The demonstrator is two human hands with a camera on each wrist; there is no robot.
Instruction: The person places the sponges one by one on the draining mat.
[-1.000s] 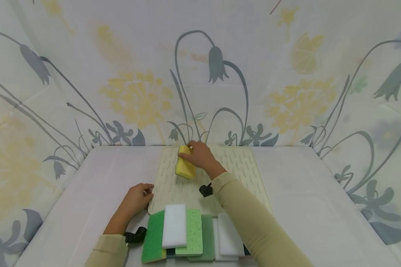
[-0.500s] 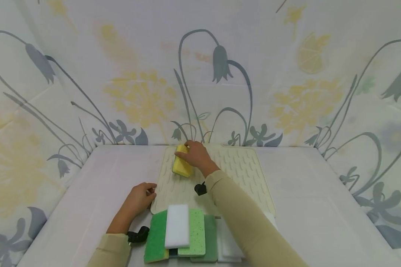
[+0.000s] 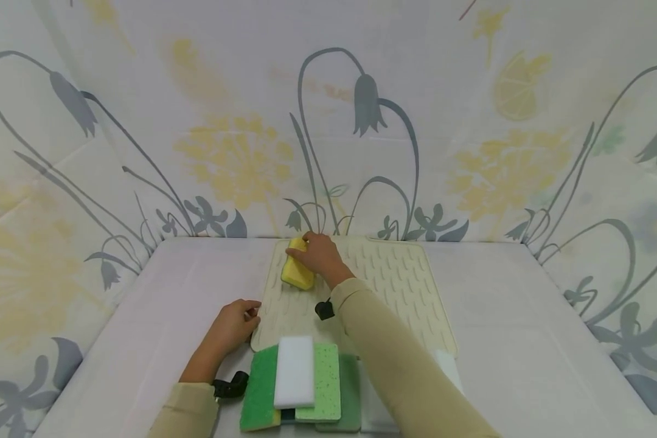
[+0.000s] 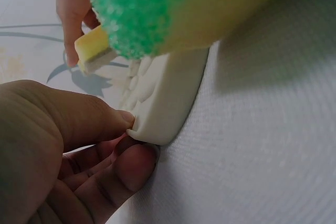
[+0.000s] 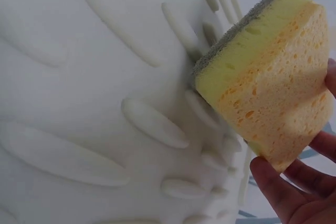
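Note:
My right hand (image 3: 320, 255) grips a yellow sponge (image 3: 297, 271) over the far left part of a cream ridged mat (image 3: 385, 286). In the right wrist view the sponge (image 5: 278, 82) is tilted, its grey scouring layer towards the mat (image 5: 105, 119) and its porous yellow side outward. Whether that layer touches the ridges is hard to tell. At the mat's left edge, my left hand (image 3: 234, 325) pinches the rim. In the left wrist view the thumb (image 4: 100, 119) lies on top of the mat's edge (image 4: 176, 93), with fingers beneath.
Along the mat's near edge lie a green scouring sponge (image 3: 260, 389), a white sponge block (image 3: 294, 371), a speckled light green sponge (image 3: 326, 383) and a grey-green pad (image 3: 350, 395). More white blocks (image 3: 446, 365) are partly behind the right sleeve. Patterned cloth (image 3: 328, 121) rises behind the table.
My right hand has moved the sponge a little to the left across the mat. The left hand keeps its place at the edge, and the whole view has shifted slightly.

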